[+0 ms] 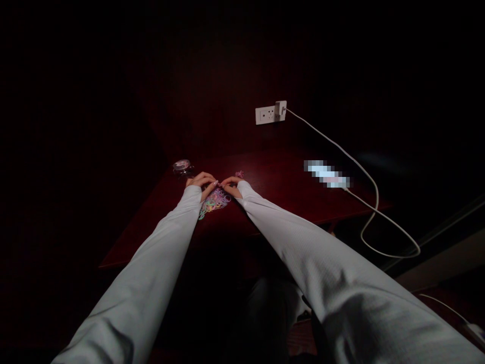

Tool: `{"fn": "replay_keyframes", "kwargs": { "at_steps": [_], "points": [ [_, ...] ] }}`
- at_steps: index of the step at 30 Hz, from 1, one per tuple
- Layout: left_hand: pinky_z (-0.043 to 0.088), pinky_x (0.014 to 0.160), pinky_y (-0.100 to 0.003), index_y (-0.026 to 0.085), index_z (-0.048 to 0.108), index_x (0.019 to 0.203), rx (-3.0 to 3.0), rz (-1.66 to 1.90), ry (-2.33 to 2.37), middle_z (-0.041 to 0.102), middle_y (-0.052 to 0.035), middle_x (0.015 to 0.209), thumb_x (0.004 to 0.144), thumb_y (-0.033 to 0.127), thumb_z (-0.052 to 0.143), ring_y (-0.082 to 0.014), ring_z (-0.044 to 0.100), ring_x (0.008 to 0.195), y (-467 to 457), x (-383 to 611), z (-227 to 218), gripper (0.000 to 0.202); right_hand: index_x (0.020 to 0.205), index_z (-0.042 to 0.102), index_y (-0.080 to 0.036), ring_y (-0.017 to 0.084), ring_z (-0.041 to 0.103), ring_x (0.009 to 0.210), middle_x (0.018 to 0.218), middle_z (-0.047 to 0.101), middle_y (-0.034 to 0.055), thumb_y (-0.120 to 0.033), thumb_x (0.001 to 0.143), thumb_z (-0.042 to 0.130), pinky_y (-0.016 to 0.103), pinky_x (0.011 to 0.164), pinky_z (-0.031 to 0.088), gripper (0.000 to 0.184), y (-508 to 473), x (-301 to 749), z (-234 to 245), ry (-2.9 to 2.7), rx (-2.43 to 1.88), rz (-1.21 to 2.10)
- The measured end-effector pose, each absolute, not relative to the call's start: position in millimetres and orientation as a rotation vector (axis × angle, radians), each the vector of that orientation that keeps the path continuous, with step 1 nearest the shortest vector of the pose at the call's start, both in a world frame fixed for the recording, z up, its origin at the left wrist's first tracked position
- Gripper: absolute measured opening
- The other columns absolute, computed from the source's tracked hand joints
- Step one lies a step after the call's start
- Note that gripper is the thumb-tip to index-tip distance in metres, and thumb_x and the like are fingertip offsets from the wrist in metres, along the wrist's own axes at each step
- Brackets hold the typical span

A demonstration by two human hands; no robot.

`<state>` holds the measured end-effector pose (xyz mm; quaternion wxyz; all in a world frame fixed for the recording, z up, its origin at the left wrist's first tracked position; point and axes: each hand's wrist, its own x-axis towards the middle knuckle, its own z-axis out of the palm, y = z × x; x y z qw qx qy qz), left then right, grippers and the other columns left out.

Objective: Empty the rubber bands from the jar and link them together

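Above a pile of small pastel elastic hair ties (215,200) on the table, my two hands meet almost fingertip to fingertip. My left hand (200,180) is closed in a pinch of thumb and fingers at the pile's upper edge. Close on its right, my right hand (232,185) pinches as well. What lies between the fingertips is too small to make out. Just beyond my right hand sits a little pink bunch (239,174), seemingly of the same ties. Behind my left hand stands a clear round container (182,166) with pinkish contents.
The dark red table (280,187) ends at a front edge below my forearms. A blurred-out bright phone-like object (328,174) lies at the right, its white cable (341,147) looping off the table and up to a charger (280,108) in a wall socket (265,116). The surroundings are very dark.
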<state>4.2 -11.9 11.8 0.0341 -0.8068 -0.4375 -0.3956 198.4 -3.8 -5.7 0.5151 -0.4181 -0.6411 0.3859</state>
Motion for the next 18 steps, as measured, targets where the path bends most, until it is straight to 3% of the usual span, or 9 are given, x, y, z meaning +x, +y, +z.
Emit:
{"fn": "replay_keyframes", "kwargs": {
  "at_steps": [7,12,18],
  "points": [
    [0.044,0.096,-0.039,0.024,0.077,0.095,-2.502,-1.225,-1.344,0.077,-0.0033,0.11,0.103,0.036,0.059,-0.0211,0.071,0.099,-18.0,4.4,17.6,0.024,0.08,0.077,-0.02,0.016,0.064,0.079,0.078,0.071,-0.0007,-0.026,0.088,0.073,0.028,0.081,0.051,0.011,0.6,196.6,-10.9,-1.533,-1.056,0.884],
    [0.044,0.096,-0.039,0.023,0.077,0.093,-2.498,-1.253,-1.322,0.077,-0.0031,0.109,0.103,0.037,0.059,-0.0207,0.071,0.097,-16.3,4.4,15.9,0.024,0.078,0.079,-0.022,0.017,0.064,0.079,0.078,0.07,0.0,-0.039,0.088,0.08,0.029,0.08,0.049,0.02,0.8,197.0,-12.5,-1.635,-1.074,0.784],
    [0.046,0.093,-0.038,0.022,0.077,0.091,-2.531,-1.309,-1.269,0.077,-0.0038,0.106,0.103,0.04,0.059,-0.0203,0.071,0.092,-11.7,2.9,12.9,0.028,0.084,0.081,-0.021,0.015,0.062,0.076,0.08,0.073,0.0009,-0.051,0.091,0.076,0.028,0.074,0.046,0.031,4.7,198.7,-17.8,-1.675,-1.002,0.787]
  ]
}}
